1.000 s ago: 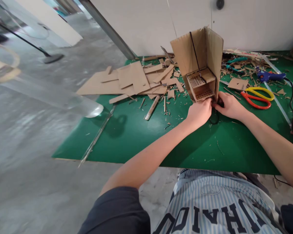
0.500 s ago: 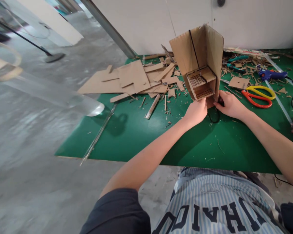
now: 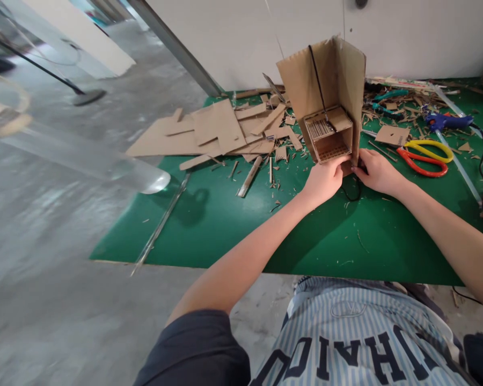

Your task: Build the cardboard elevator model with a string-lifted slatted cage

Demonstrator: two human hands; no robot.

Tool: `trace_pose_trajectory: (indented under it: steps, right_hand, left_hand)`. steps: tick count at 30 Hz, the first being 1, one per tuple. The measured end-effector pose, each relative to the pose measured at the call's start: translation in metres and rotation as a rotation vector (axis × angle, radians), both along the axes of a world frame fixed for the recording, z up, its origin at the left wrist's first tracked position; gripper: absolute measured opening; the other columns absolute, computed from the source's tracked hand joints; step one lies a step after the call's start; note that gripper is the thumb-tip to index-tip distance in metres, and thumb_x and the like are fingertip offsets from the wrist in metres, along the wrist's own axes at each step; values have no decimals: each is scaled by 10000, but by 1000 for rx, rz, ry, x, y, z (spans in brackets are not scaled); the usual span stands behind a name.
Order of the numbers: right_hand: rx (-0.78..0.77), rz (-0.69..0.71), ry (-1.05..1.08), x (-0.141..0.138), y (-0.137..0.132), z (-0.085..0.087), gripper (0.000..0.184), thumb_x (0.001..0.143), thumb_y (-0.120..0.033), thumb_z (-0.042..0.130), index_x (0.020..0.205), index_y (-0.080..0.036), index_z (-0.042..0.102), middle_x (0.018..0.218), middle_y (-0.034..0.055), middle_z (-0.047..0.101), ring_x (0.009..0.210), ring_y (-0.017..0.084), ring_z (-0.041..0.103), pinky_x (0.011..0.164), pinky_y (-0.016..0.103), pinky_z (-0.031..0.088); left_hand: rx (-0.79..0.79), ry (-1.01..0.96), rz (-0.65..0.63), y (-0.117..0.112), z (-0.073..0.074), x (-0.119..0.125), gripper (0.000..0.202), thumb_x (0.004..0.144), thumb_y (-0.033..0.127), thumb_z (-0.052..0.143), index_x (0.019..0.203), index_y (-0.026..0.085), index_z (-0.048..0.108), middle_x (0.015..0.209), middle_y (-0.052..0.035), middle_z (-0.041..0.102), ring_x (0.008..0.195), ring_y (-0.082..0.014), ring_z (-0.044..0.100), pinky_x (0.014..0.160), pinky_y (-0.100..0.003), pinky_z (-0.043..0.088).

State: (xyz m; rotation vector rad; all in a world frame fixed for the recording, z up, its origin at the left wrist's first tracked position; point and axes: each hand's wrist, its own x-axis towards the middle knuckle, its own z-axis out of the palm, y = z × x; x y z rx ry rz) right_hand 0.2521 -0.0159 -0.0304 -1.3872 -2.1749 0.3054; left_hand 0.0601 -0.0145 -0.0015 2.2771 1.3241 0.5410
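Observation:
A tall cardboard model stands over the green table, with two high walls meeting at a corner and a small box-like car low between them. Over the left wall's top edge runs a black cord, reaching down to the car. My left hand is closed at the model's lower front, fingertips partly hidden beneath the car. At the right wall's bottom corner my right hand pinches the cardboard edge. A loop of black cord hangs below, between both hands; whether any finger grips it I cannot tell.
Flat cardboard pieces and scraps lie to the left. On the right are scissors with red and yellow handles, a blue glue gun, teal-handled pliers and clear glue sticks. A clear strip crosses the table's left edge.
The view has shifted slightly. The car appears a little lower and more level between the walls, and my left fingers have moved slightly to the right under it. Both hands stay on the model.

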Motion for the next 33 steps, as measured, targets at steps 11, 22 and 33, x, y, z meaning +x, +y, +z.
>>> trace_pose_trajectory:
  steps: [11, 22, 33]
  right_hand:
    - [13, 2, -7, -1, 1, -3, 106, 852, -215, 540, 938, -213, 478, 884, 104, 605, 856, 257, 563, 817, 419, 501]
    - [0, 2, -20, -1, 1, -2, 107, 847, -224, 524, 947, -203, 491, 905, 120, 617, 892, 280, 576, 840, 439, 497]
    - [15, 11, -34, -1, 1, -4, 96, 858, -225, 516, 951, -208, 497, 901, 114, 614, 891, 280, 568, 846, 447, 503]
  left_hand:
    - [-23, -54, -11, -2, 1, 1, 400, 991, 119, 434, 1277, 190, 704, 1242, -60, 753, 1117, -196, 716, 1057, -346, 550]
    - [29, -5, -2, -1, -1, 2, 383, 1000, 135, 455, 1291, 184, 699, 1261, -70, 748, 1141, -208, 714, 1076, -370, 545]
    - [-6, -11, -3, -1, 1, 2, 354, 986, 165, 526, 1295, 196, 697, 1229, -71, 759, 1080, -214, 735, 1020, -367, 575]
